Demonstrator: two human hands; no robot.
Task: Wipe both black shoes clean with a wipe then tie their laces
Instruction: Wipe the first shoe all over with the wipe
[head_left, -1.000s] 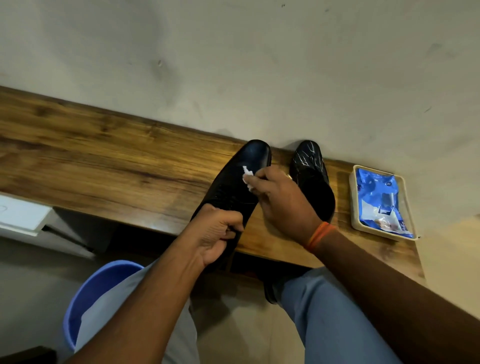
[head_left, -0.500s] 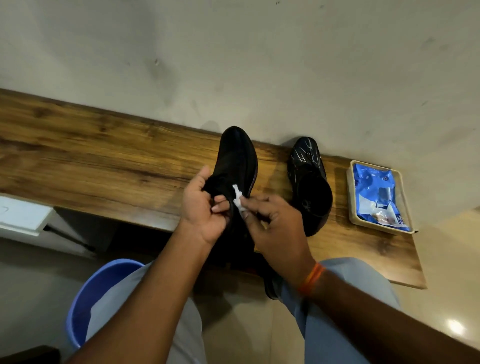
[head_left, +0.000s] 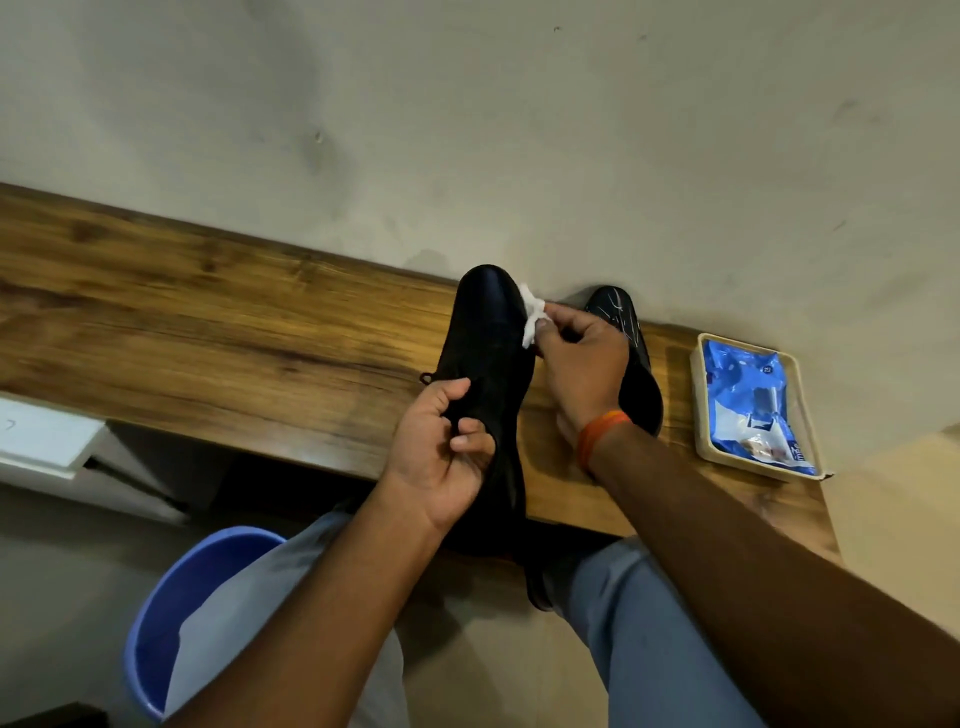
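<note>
One black shoe (head_left: 485, 343) is held up over the wooden shelf (head_left: 208, 312), toe pointing away from me. My left hand (head_left: 441, 457) grips it at the opening near the laces. My right hand (head_left: 582, 358) pinches a small white wipe (head_left: 532, 317) against the right side of the shoe's toe. The second black shoe (head_left: 631, 358), streaked with white marks on its toe, stands on the shelf behind my right hand and is partly hidden by it.
A beige tray (head_left: 701, 415) holding a blue pack of wipes (head_left: 748, 410) sits at the shelf's right end. A blue plastic bucket (head_left: 161, 618) stands on the floor at lower left. The wall rises right behind the shelf. My knees are below.
My right hand has moved the wipe from the shoe's middle up to the right side of its toe. My left hand keeps its grip near the laces, and the shoe has shifted slightly.
</note>
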